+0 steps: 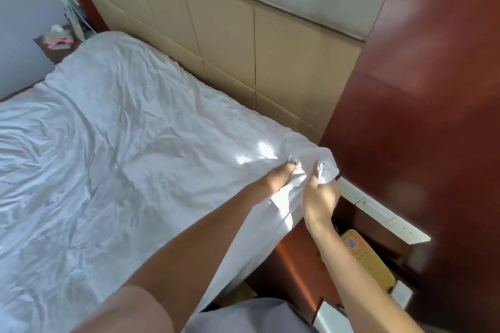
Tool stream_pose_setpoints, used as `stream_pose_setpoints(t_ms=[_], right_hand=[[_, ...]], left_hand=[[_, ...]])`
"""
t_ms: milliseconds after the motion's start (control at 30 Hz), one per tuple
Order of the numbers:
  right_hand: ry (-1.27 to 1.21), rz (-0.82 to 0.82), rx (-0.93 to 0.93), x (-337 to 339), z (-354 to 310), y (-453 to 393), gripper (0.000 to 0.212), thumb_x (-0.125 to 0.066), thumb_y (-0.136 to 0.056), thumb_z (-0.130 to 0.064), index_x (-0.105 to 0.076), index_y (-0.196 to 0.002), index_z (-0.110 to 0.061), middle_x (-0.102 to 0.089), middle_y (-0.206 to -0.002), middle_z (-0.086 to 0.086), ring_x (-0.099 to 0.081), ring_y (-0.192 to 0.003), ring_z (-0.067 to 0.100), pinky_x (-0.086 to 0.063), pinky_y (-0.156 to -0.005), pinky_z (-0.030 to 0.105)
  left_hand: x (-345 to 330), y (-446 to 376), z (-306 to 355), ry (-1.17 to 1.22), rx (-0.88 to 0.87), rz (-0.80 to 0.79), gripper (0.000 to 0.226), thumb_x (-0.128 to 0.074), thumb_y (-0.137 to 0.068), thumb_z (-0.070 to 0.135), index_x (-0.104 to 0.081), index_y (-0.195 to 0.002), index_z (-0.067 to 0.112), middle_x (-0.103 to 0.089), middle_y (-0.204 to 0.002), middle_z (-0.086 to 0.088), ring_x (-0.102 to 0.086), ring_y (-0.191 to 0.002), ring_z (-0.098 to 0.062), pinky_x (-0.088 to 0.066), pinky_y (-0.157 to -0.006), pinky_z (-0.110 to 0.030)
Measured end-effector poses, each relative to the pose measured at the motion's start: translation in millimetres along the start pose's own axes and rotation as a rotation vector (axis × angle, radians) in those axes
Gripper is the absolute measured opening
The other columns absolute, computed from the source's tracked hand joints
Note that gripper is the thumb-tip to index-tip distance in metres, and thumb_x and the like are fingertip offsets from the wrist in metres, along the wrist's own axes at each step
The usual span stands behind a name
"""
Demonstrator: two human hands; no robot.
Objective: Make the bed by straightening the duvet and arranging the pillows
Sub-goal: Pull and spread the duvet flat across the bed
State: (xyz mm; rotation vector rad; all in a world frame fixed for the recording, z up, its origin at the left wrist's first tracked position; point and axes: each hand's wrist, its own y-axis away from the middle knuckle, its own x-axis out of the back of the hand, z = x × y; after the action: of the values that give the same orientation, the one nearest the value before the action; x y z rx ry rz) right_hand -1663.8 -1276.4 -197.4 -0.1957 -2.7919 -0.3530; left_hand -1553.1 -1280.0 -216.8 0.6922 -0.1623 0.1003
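Observation:
A white, wrinkled duvet (130,149) covers the bed from the lower left up to the padded beige headboard (230,43). Its near corner by the headboard is bunched up at the right edge of the bed. My left hand (278,177) is closed on a fold of that corner from the bed side. My right hand (320,193) grips the same corner from the outer side, a small gap apart from the left. No pillows are in view.
A tall red-brown wooden panel (422,105) stands right beside the corner. Below it a bedside unit holds a beige telephone (368,257) and a white wall plate strip (384,213). A far nightstand (58,43) carries small items.

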Motion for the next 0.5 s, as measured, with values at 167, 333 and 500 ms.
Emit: stream_pose_setpoints(t_ms=[167,333,500], right_hand=[[0.077,-0.166,-0.019,-7,0,-21,0.043,-0.047,-0.095,-0.043,-0.063,-0.091,-0.004,-0.068,-0.084,0.01,-0.063,-0.076,0.027,-0.051,-0.069,0.037],[0.16,-0.347,-0.088,-29,-1,-23,0.031,-0.045,-0.1,-0.036,-0.063,-0.108,-0.012,-0.063,-0.091,0.001,-0.064,-0.09,0.024,-0.05,-0.075,0.032],[0.325,-0.479,-0.121,-67,-5,-14,0.041,-0.044,-0.098,-0.041,-0.061,-0.114,-0.007,-0.067,-0.104,0.01,-0.066,-0.094,0.029,-0.053,-0.075,0.033]], left_hand=[[7,16,-9,0.101,-0.108,-0.093,0.052,-0.03,-0.105,0.049,-0.042,-0.148,0.023,-0.043,-0.149,0.003,-0.039,-0.136,-0.012,-0.027,-0.112,-0.028],[21,39,-43,0.083,-0.087,-0.042,0.042,-0.037,-0.098,0.046,-0.053,-0.131,0.027,-0.056,-0.114,0.013,-0.047,-0.105,-0.006,-0.033,-0.102,-0.032],[51,65,-95,0.363,-0.001,0.128,0.018,-0.055,-0.099,0.037,-0.061,-0.112,0.026,-0.06,-0.113,0.006,-0.057,-0.111,-0.017,-0.05,-0.096,-0.037]])
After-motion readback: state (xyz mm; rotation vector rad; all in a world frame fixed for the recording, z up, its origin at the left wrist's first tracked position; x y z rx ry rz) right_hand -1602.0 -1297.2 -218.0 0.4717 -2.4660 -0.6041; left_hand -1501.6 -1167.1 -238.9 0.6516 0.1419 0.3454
